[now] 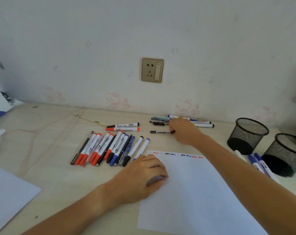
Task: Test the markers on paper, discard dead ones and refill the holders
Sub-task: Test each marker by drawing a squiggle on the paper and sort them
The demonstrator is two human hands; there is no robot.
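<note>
A white test paper (194, 192) lies in front of me with a row of red, black and blue squiggles along its top edge. My left hand (143, 173) rests flat on the paper's left edge. My right hand (184, 131) reaches to the far side of the desk and pinches the end of a black marker (158, 132) lying there. A fanned row of several red, black and blue markers (108, 148) lies to the left of the paper. Two black mesh holders (248, 134) (286, 153) stand at the right.
Two markers (122, 127) lie apart behind the row, and a small pile of pens (198, 122) sits by the wall. Blue markers (259, 164) lie between the holders. Another sheet (6, 195) is at the near left. A cord (47, 128) crosses the desk.
</note>
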